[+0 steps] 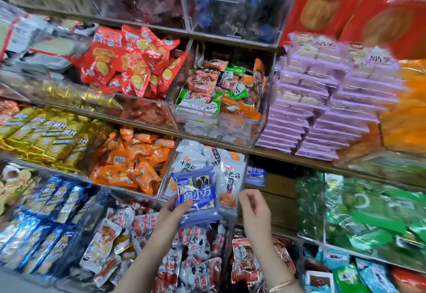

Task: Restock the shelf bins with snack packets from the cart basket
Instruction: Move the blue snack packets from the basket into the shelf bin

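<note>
Two hands are up at the shelf, forearms reaching in from below. Left hand (178,209) grips a blue packet (196,192) by its lower left corner, thumb across the front, fingers behind. It holds the packet upright, right in front of the clear bin (242,177) of white packets (230,173). Right hand (253,207) hovers just beside it, fingers loosely curled and slightly apart. It's apparently holding nothing, though blur softens the fingertips. Bracelet (282,284) on the right wrist.
</note>
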Action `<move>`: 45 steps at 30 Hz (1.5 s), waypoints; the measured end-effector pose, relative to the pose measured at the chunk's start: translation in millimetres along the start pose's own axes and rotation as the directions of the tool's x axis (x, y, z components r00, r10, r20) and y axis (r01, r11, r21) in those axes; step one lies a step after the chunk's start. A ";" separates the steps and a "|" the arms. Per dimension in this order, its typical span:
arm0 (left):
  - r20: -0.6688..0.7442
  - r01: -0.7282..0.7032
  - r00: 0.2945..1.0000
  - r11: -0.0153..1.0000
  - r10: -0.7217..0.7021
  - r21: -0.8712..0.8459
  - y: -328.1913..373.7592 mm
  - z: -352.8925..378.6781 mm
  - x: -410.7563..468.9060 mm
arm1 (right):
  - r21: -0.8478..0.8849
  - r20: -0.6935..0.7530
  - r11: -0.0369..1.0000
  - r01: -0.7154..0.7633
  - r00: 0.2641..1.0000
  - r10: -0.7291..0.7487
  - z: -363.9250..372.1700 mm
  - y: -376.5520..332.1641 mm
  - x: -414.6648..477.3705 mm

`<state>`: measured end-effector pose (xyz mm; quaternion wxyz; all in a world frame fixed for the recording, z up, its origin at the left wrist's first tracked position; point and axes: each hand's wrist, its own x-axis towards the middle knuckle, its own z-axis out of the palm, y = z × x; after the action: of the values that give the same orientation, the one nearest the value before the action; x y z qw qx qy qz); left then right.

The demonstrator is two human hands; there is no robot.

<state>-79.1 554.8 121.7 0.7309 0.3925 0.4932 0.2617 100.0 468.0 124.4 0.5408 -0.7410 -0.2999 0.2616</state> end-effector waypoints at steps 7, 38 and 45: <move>0.013 -0.037 0.999 0.997 0.036 0.064 1.7 2.3 3.3 | -0.223 0.361 0.972 -0.078 0.919 0.157 38.3 -27.6 -14.0; -0.065 -0.092 0.992 0.980 0.105 0.178 -14.9 0.1 22.9 | 0.063 -0.379 0.702 -0.710 0.633 0.675 -58.2 107.1 0.3; -0.090 -0.109 0.988 0.978 0.126 0.177 -15.6 1.7 21.3 | -0.858 -0.196 0.428 -0.285 0.951 0.240 -56.1 126.6 -30.4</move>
<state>-69.5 562.0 98.1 0.6518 0.4691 0.5258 0.2804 139.6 379.9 20.7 0.0435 -0.9550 -0.2604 0.1352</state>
